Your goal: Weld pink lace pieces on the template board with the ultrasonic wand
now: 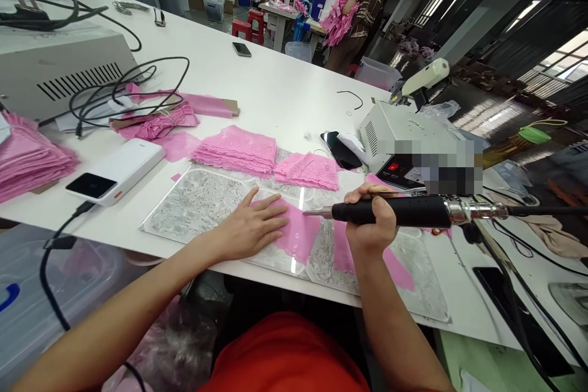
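My left hand [252,226] lies flat with its fingers spread over the left side of a pink fabric piece [301,236]. That piece rests on a grey marble-patterned board [197,205]. My right hand [374,226] is wrapped round a black corded hand tool with a metal tip [404,211], held almost level. Its tip points left and is at the fabric's upper right; whether it touches cannot be told. Another pink fabric piece [399,269] lies partly behind my right wrist. Behind the board edge sit a stack of pink lace pieces [236,150] and a smaller pink pile [307,170].
A white power bank [124,171] and a grey vented box [68,67] with loose black cables stand left. At right are a control box [408,128], a dark phone [342,150] and the tool's cable [546,211]. A person [362,12] holds pink fabric farther back.
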Action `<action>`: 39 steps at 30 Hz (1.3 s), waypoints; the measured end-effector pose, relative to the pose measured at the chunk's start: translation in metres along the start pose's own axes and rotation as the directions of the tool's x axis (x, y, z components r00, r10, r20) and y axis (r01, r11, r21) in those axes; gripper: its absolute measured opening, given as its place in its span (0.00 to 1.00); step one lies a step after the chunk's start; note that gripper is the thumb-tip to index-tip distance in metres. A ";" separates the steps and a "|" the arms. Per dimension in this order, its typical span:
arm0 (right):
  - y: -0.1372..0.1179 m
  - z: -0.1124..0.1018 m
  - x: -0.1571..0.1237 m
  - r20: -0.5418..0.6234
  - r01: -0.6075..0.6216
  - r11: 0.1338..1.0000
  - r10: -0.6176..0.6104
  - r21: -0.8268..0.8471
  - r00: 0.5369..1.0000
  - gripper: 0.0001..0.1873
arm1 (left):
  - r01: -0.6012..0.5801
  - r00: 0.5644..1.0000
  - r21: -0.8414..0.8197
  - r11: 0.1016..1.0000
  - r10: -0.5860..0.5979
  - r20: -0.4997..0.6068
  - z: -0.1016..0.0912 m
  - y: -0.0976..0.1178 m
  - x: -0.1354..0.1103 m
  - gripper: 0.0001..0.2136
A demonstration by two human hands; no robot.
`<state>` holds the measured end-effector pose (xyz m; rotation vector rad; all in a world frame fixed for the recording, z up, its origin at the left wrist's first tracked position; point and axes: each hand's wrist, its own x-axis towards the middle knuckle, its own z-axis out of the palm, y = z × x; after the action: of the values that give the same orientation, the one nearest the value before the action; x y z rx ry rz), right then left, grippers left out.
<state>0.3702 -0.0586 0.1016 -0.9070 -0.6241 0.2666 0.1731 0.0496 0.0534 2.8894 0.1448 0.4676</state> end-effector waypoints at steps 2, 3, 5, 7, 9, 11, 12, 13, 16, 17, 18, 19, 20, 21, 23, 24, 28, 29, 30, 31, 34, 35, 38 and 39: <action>0.000 0.000 0.001 -0.006 -0.007 1.000 0.007 0.009 1.000 0.06 | -0.023 1.000 -0.011 1.000 0.023 0.010 -0.003 0.002 0.005 0.16; 0.000 0.000 0.001 -0.002 -0.008 1.000 0.008 0.010 1.000 0.06 | -0.035 0.999 -0.019 0.999 0.035 0.015 -0.004 0.003 0.009 0.16; 0.000 -0.001 0.001 0.014 -0.001 1.000 0.001 0.007 1.000 0.05 | -0.058 0.998 -0.033 0.998 0.059 0.024 -0.004 0.005 0.016 0.16; 0.000 -0.002 0.001 0.017 0.006 1.000 -0.006 0.003 1.000 0.05 | -0.073 0.996 -0.036 0.997 0.075 0.040 -0.003 0.005 0.022 0.17; -0.001 -0.003 0.001 0.006 -0.001 1.000 0.001 0.005 1.000 0.05 | -0.079 0.995 -0.034 0.996 0.081 0.063 0.000 0.005 0.024 0.17; -0.001 -0.005 0.002 -0.016 -0.014 1.000 0.015 0.010 1.000 0.06 | -0.075 0.994 -0.029 0.997 0.077 0.075 0.003 0.003 0.023 0.19; -0.001 -0.006 0.002 -0.026 -0.019 1.000 0.020 0.015 0.999 0.06 | -0.072 0.994 -0.027 0.997 0.074 0.075 0.005 0.002 0.022 0.20; -0.001 -0.007 0.003 -0.033 -0.022 0.999 0.023 0.023 0.999 0.06 | -0.072 0.995 -0.025 0.997 0.073 0.072 0.006 0.002 0.021 0.21; 0.000 -0.006 0.003 -0.043 -0.017 0.999 0.019 0.052 0.999 0.06 | -0.076 0.995 -0.023 0.997 0.077 0.060 0.008 0.001 0.019 0.22; 0.000 -0.006 0.003 -0.041 -0.013 0.998 0.015 0.057 0.999 0.06 | -0.078 0.995 -0.026 0.997 0.079 0.060 0.008 0.001 0.018 0.23; 0.001 -0.005 0.002 -0.036 -0.013 0.998 0.015 0.058 0.999 0.06 | -0.078 0.995 -0.029 0.997 0.080 0.061 0.008 0.001 0.019 0.23; 0.001 -0.004 0.002 -0.028 -0.012 0.998 0.014 0.055 1.000 0.06 | -0.078 0.995 -0.032 0.996 0.080 0.062 0.007 0.001 0.019 0.23; 0.001 -0.003 0.001 -0.019 -0.013 0.999 0.014 0.050 1.000 0.06 | -0.078 0.995 -0.036 0.996 0.080 0.066 0.007 0.001 0.019 0.23; 0.001 -0.002 0.001 -0.010 -0.015 0.999 0.016 0.045 1.000 0.06 | -0.078 0.994 -0.039 0.996 0.081 0.069 0.007 0.002 0.020 0.23; 0.002 -0.001 0.000 0.001 -0.014 0.999 0.014 0.040 1.000 0.05 | -0.078 0.994 -0.043 0.996 0.081 0.074 0.006 0.001 0.020 0.24; 0.002 -0.001 0.000 0.005 -0.011 0.999 0.011 0.039 1.000 0.05 | -0.078 0.994 -0.044 0.996 0.081 0.075 0.006 0.001 0.020 0.24; 0.003 -0.001 0.000 0.029 0.003 0.999 -0.004 0.033 1.000 0.04 | -0.072 0.993 -0.046 0.996 0.076 0.092 0.006 0.001 0.020 0.24; 0.003 -0.001 0.000 0.037 0.009 1.000 -0.010 0.027 0.999 0.04 | -0.071 0.992 -0.046 0.996 0.075 0.097 0.006 0.002 0.020 0.24; 0.003 -0.002 0.000 0.046 0.017 1.000 -0.018 0.021 0.999 0.03 | -0.069 0.992 -0.046 0.997 0.074 0.100 0.006 0.002 0.021 0.24; 0.004 -0.002 0.000 0.055 0.027 1.000 -0.027 0.015 0.998 0.03 | -0.069 0.992 -0.045 0.997 0.073 0.102 0.005 0.002 0.021 0.24; 0.005 -0.003 0.000 0.077 0.056 0.998 -0.057 0.009 0.995 0.02 | -0.065 0.993 -0.041 0.997 0.069 0.099 0.003 0.002 0.019 0.25; 0.005 -0.003 0.000 0.082 0.063 0.998 -0.064 0.012 0.995 0.02 | -0.059 0.993 -0.038 0.998 0.062 0.097 0.001 0.001 0.018 0.25; 0.005 -0.003 -0.001 0.073 0.067 0.997 -0.069 0.028 0.995 0.03 | -0.026 0.996 -0.024 0.999 0.028 0.082 -0.004 -0.004 0.012 0.25; 0.005 -0.002 -0.001 0.064 0.063 0.997 -0.065 0.034 0.996 0.04 | -0.014 0.997 -0.020 1.000 0.015 0.075 -0.006 -0.005 0.010 0.24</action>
<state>0.3712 -0.0574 0.0961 -0.8483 -0.7061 0.2488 0.1799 0.0572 0.0609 2.8860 0.1070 0.3602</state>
